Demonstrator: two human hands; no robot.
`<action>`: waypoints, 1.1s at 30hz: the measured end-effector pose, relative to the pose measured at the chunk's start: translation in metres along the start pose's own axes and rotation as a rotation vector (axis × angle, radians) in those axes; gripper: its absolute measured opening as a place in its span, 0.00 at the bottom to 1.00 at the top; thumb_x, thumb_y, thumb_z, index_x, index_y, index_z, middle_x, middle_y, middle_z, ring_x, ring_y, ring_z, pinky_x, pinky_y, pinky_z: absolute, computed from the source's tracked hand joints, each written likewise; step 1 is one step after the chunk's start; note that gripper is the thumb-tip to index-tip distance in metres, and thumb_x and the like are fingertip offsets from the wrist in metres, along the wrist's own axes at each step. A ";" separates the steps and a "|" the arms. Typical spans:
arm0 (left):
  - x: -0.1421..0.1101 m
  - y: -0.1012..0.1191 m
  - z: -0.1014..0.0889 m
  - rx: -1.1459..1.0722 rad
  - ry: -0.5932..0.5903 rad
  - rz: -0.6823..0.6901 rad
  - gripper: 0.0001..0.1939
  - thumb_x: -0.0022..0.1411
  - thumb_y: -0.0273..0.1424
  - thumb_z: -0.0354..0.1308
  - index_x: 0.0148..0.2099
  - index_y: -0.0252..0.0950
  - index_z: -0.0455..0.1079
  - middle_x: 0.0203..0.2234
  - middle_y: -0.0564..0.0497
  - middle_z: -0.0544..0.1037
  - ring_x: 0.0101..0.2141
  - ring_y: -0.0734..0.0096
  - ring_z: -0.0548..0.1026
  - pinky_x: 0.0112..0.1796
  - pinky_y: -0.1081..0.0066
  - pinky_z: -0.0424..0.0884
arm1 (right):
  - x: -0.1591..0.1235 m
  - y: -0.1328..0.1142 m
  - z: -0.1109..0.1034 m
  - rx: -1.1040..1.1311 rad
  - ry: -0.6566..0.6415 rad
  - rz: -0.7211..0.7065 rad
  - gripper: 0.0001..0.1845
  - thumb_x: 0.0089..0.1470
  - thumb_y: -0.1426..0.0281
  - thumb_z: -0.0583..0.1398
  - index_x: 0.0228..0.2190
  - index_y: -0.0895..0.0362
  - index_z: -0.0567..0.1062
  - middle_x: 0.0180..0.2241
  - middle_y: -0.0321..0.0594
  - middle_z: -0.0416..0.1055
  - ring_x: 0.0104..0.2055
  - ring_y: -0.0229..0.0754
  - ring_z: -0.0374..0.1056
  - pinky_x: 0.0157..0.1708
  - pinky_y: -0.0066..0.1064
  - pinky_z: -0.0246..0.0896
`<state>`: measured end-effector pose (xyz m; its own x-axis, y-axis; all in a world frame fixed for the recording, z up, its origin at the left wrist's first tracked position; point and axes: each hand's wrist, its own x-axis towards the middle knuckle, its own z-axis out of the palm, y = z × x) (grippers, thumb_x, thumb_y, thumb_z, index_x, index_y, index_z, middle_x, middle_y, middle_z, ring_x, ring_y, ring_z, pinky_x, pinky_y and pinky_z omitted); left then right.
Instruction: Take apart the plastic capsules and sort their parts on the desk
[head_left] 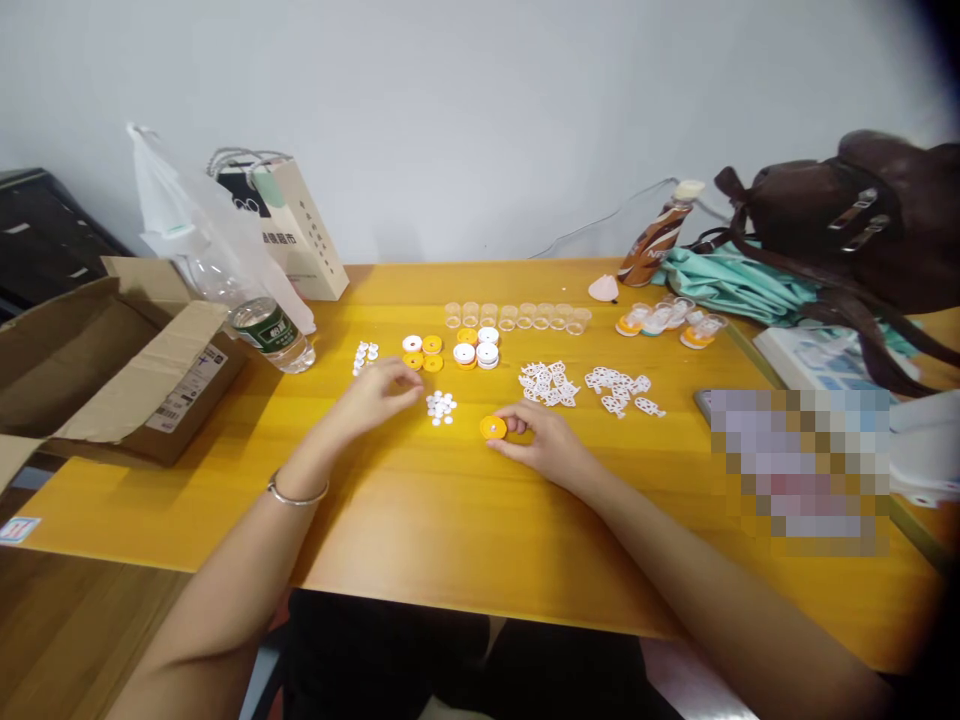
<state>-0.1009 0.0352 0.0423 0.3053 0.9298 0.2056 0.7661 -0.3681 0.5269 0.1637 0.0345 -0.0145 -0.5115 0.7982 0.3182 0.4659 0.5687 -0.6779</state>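
My right hand (546,438) rests on the yellow table (450,520) with its fingers pinched on an orange disc (493,427). My left hand (381,390) hovers with fingers curled toward a small pile of white round pieces (441,406); whether it holds one is hidden. Behind lie stacked orange and white discs (457,352), more small white pieces (365,355), and flat white cut-out parts (551,383) with a second heap (622,390) to the right.
A row of clear cups (517,316) stands at the back, with assembled cups (667,322) to its right. A cardboard box (112,370), plastic bottle (262,320) and paper bag (300,240) sit left. A drink bottle (656,240), brown bag (847,220) and teal cloth (735,285) lie right.
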 end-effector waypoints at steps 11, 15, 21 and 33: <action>-0.008 0.045 0.058 0.214 -0.066 0.539 0.12 0.66 0.30 0.44 0.44 0.41 0.68 0.42 0.49 0.74 0.39 0.73 0.69 0.39 0.71 0.60 | -0.001 -0.009 -0.007 0.072 0.088 -0.081 0.08 0.45 0.70 0.60 0.32 0.55 0.68 0.26 0.36 0.63 0.29 0.38 0.60 0.30 0.30 0.58; -0.008 0.039 0.055 0.209 -0.022 0.593 0.11 0.65 0.27 0.44 0.43 0.40 0.68 0.38 0.50 0.75 0.36 0.73 0.69 0.37 0.71 0.60 | -0.002 -0.008 -0.006 0.098 0.076 -0.063 0.12 0.46 0.67 0.60 0.36 0.55 0.69 0.26 0.36 0.64 0.29 0.38 0.61 0.30 0.31 0.58; 0.004 0.015 0.044 0.230 0.201 0.513 0.09 0.63 0.27 0.47 0.40 0.37 0.68 0.36 0.49 0.75 0.36 0.72 0.70 0.36 0.70 0.60 | -0.001 -0.001 -0.003 0.163 0.157 0.030 0.23 0.46 0.64 0.62 0.44 0.55 0.66 0.29 0.37 0.66 0.28 0.36 0.62 0.30 0.30 0.60; 0.032 -0.027 0.040 0.456 0.290 0.082 0.05 0.59 0.31 0.56 0.34 0.41 0.73 0.35 0.52 0.75 0.37 0.66 0.69 0.35 0.66 0.54 | 0.003 0.002 -0.011 0.110 0.274 0.122 0.10 0.51 0.66 0.56 0.35 0.57 0.72 0.27 0.38 0.68 0.27 0.37 0.63 0.27 0.29 0.60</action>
<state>-0.0891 0.0746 0.0022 0.2552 0.8373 0.4836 0.9335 -0.3437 0.1023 0.1712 0.0403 -0.0074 -0.2361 0.8913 0.3871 0.4229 0.4529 -0.7849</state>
